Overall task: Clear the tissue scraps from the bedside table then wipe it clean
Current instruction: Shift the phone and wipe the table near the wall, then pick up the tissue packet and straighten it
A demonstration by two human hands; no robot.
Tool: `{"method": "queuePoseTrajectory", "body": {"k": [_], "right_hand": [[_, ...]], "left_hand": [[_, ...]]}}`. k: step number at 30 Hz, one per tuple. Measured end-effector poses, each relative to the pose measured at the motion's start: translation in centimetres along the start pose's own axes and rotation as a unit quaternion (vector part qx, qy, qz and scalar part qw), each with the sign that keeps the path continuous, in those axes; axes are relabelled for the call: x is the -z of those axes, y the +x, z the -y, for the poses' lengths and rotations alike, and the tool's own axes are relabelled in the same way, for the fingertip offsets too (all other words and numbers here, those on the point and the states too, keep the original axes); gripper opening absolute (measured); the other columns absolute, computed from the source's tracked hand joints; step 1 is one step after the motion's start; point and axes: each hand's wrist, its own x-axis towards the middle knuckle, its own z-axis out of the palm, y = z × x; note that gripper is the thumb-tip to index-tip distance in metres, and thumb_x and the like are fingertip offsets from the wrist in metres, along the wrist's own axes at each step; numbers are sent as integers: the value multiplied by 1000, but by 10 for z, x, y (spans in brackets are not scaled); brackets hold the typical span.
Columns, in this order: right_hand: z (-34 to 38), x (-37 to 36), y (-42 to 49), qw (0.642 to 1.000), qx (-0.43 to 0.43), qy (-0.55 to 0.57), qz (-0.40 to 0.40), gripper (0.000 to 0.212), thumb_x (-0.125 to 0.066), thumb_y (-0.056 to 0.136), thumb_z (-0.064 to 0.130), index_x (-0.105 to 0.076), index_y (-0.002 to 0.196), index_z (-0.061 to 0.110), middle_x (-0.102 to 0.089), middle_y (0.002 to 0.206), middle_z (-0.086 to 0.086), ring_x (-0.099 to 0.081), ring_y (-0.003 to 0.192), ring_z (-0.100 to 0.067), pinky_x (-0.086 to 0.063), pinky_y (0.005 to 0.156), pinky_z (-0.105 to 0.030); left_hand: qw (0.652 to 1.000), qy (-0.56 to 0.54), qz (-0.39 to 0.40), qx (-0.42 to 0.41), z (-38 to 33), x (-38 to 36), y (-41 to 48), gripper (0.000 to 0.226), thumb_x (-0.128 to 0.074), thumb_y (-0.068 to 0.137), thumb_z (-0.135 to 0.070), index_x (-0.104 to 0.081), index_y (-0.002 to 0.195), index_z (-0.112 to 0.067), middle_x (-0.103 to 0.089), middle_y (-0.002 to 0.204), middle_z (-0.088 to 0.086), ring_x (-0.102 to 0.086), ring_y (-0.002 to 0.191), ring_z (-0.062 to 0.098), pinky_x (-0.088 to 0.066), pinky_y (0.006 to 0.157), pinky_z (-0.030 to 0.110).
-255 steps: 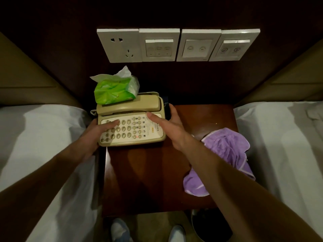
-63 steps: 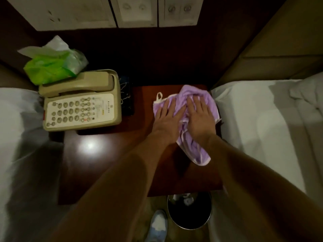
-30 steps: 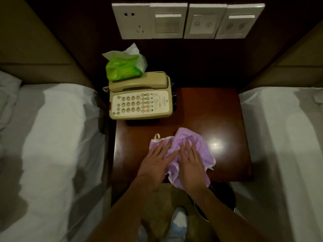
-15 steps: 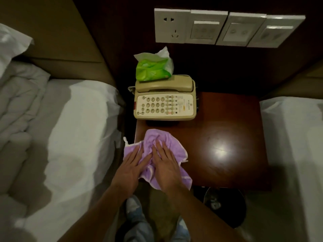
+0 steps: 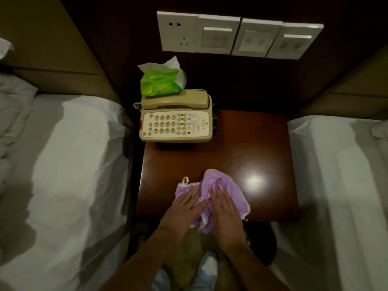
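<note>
left hand: flat, fingers straight | right hand: flat, alongside

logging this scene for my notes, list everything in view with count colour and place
bedside table: 1, reddish-brown wood, between the two beds
cloth: 1, purple with white edging, on the table near its front edge
telephone: 1, beige, back left of the table
tissue pack: 1, green with a white tissue sticking out, behind the telephone
wall plates: 4, white, in a row on the wall above the table
left bed: 1, white sheets, left of the table
right bed: 1, white sheets, right of the table
bin: 1, dark, on the floor by the table's front right corner
shoe: 1, pale, on the floor
left hand: 1, bare, flat on the cloth
right hand: 1, bare, flat on the cloth beside the left
</note>
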Motion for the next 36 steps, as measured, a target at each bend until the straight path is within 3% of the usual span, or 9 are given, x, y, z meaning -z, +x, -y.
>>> {"method": "queuePoseTrajectory", "body": {"k": [2,6,10,14,16,20,25,28,36], "right_hand": [[-23,13,7,999,-6,-21,-23,61,-21,96,43,-15,155,31,-7,164,11,-6,156,-14,6,124,-25],[-54,32,18,997,-53,-40,-50,62,-21,97,44,-21,156,25,-18,165,3,-11,154,-16,-6,127,-35],[-67,43,29,988,-150,16,-39,91,-9,88,78,-18,160,24,-18,167,0,-11,155,-16,7,121,-22],[-49,72,46,978,-173,-31,-115,71,-64,86,39,-44,149,12,-42,153,-13,-37,142,-29,-25,120,-38],[-30,92,60,972,-159,-75,-156,59,-75,76,25,-55,129,8,-54,131,-16,-49,123,-34,-42,104,-47],[28,146,94,949,-126,32,-288,41,-60,73,24,-53,110,9,-50,113,-12,-48,105,-30,-40,90,-43],[118,202,162,943,11,78,-322,32,-63,85,16,-60,117,18,-58,114,-3,-50,108,-24,-41,89,-40],[174,212,200,966,24,66,-249,34,-61,93,31,-60,125,19,-61,118,-2,-50,114,-24,-39,93,-41],[238,202,265,979,-130,83,-136,54,-56,94,52,-50,131,13,-60,132,-11,-48,128,-34,-36,107,-49]], "left_hand": [[1000,18,23,-4,-13,2,27,99,-73,90,-31,-6,163,-26,10,167,8,11,153,23,16,123,33],[999,-11,42,2,-37,1,75,96,-67,95,-36,1,163,-32,25,161,-2,15,155,19,33,108,27],[998,4,68,-11,-47,18,109,96,-65,97,-38,5,162,-38,22,169,-2,25,152,20,18,121,38],[994,-32,80,-72,-47,68,111,98,-65,96,-37,7,163,-36,8,173,4,9,158,32,-6,129,51],[994,-37,13,-99,-39,102,102,82,-59,98,-35,-9,163,-33,-15,171,6,-19,154,33,-26,123,48],[958,-60,-256,-112,-4,163,72,44,-55,97,-29,-53,139,-18,-55,132,4,-55,112,22,-50,88,40],[797,-243,-512,209,70,227,47,44,-62,92,-33,-52,130,-13,-55,122,7,-56,112,21,-49,95,36],[752,-311,-477,331,120,253,48,53,-67,91,-42,-51,133,-14,-61,126,4,-59,116,24,-49,98,43],[841,-308,-160,415,174,282,82,69,-47,82,-81,-63,125,-30,-65,128,8,-56,122,36,-43,108,48]]}}
